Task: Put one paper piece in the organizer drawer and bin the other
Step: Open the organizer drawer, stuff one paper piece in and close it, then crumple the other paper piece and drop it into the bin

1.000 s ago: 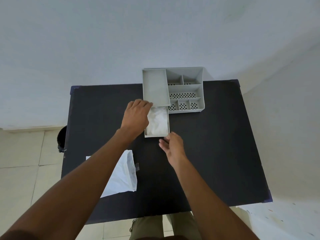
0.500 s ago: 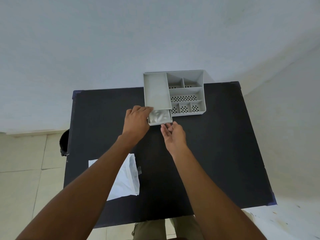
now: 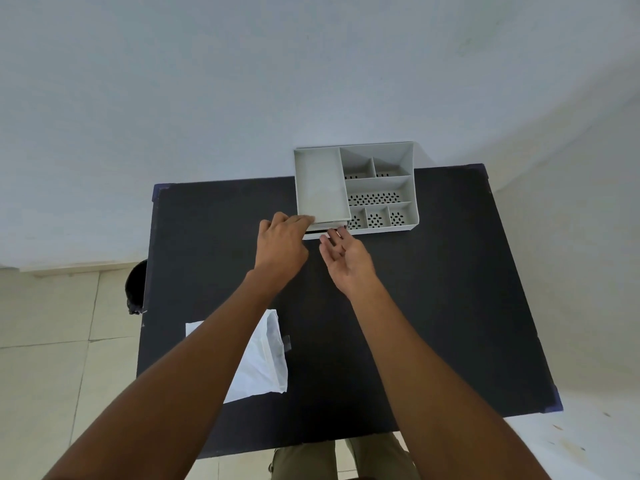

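The grey organizer point(image 3: 320, 183) stands at the table's far edge. Its drawer point(image 3: 323, 235) is pushed almost fully in, with only a thin front strip showing; the paper inside is hidden. My left hand point(image 3: 282, 244) grips the organizer's front left corner. My right hand point(image 3: 346, 259) is open with its fingertips against the drawer front. A white paper piece point(image 3: 265, 362) lies flat on the near left of the black table point(image 3: 433, 289), partly covered by my left forearm.
A dark bin point(image 3: 135, 285) stands on the tiled floor just left of the table, mostly hidden by the table edge. A pale wall rises behind the organizer. The organizer's perforated small compartments point(image 3: 377, 199) hold nothing visible.
The drawer, pulled far out with white paper in it a second ago, has slid almost fully into the organizer. My right hand followed it inward; my left hand stayed on the organizer.
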